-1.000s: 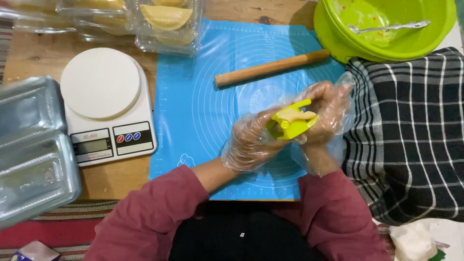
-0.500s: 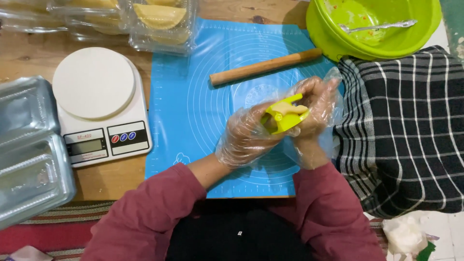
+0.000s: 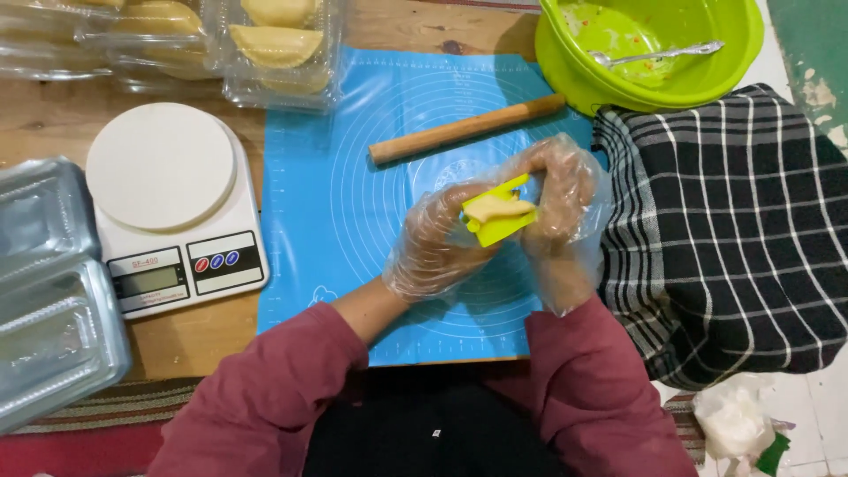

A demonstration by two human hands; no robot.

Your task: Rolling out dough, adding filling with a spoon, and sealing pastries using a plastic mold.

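A yellow-green pastry mould [image 3: 497, 221], half folded over pale dough [image 3: 497, 208], is held above the blue silicone mat [image 3: 353, 159]. The gloved left hand [image 3: 433, 247] and right hand [image 3: 556, 190] both clasp it. Judged step: pressing a pastry shut; an even squeeze seems called for. The filling and the mould's hinge are hidden.

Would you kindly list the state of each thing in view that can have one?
Yellow-green press mould: folded shut on pale dough, held in both hands.
Left hand: gloved, gripping the mould.
Right hand: gloved, gripping the mould.
Rolling pin: lying idle on the blue mat.
Kitchen scale: platform bare; display too small to read.
Green bowl: nearly empty, spoon inside.
Clear boxes: holding shaped pastries.
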